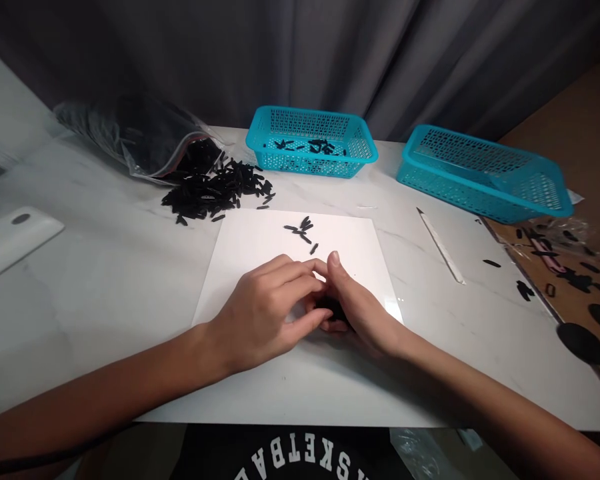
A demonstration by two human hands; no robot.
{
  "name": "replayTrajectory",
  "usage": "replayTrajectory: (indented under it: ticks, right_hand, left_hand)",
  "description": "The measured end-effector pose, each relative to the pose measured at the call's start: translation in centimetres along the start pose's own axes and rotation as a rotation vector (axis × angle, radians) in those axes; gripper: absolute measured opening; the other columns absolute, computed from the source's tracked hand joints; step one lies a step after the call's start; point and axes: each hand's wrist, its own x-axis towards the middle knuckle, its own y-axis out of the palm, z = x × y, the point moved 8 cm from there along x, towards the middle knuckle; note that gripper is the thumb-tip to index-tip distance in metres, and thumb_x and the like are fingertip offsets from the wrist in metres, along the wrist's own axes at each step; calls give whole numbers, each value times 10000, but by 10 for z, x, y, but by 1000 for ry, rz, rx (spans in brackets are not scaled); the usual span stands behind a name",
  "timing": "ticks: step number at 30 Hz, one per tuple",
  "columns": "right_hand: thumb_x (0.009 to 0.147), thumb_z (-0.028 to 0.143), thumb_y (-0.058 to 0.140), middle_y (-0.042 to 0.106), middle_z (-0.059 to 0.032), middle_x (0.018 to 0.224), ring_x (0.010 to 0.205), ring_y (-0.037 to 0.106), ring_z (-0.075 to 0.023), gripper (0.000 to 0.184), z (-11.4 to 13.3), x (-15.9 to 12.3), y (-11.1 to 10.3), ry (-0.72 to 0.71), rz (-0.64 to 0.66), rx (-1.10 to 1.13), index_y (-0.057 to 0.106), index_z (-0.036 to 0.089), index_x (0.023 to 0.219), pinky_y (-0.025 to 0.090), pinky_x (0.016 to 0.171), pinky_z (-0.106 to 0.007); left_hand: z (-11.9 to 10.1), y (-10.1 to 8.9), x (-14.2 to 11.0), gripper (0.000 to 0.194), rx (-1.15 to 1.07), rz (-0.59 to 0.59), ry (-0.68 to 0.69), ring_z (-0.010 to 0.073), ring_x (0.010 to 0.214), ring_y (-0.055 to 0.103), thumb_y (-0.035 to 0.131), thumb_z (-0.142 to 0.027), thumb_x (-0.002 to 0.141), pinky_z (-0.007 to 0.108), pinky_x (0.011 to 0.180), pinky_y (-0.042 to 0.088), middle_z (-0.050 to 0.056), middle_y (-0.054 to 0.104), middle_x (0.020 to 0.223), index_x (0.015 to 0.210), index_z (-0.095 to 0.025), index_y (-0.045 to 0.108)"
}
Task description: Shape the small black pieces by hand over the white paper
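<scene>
My left hand (267, 307) and my right hand (367, 303) meet over the near part of a white sheet (245, 247). My right hand curls around a dark black item (335, 307); mostly covered by fingers, its kind cannot be made out. The thumb and fingers of my left hand are bent in against it, and whatever is between their tips is hidden. Just beyond my hands, several small black oblong pieces (305, 225) lie loose on the sheet.
A clear zip bag (165, 143) spills a heap of black pieces (220, 190). One blue basket (310, 163) contains some; another blue basket (480, 190) stands right. A white pen-like stick (440, 243) lies nearby. Black ovals (583, 342) rest on a brown board at right.
</scene>
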Motion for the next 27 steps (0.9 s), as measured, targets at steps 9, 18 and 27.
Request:
replayTrajectory:
  ticks: [9, 18, 27]
  right_hand:
    - [984, 664, 245, 433, 9, 730, 630, 420, -137, 512, 16, -12, 9, -144, 9, -235, 459, 220, 845, 395, 565, -262]
    - [1007, 622, 254, 429, 14, 730, 610, 391, -129, 453, 5, -9, 5, -97, 27, -218, 445, 228, 892, 340, 513, -249]
    - [1021, 572, 335, 422, 35, 671, 556, 376, -102, 406, 16, -10, 2, -139, 29, -226, 483, 219, 885, 281, 469, -225]
  left_hand:
    - [2, 11, 1, 120, -184, 179, -39, 172, 962, 567, 605, -93, 891, 317, 850, 519, 37, 636, 1027, 980, -172, 618]
    - [-19, 8, -1, 162, 193, 116, 240, 218, 971, 611, 498, -103, 957, 341, 807, 529, 82, 687, 937, 889, -144, 639]
    - [7, -8, 2, 44, -75, -35, -48, 129, 716, 601, 639, -127, 864, 253, 672, 498, 5, 679, 799, 852, -166, 621]
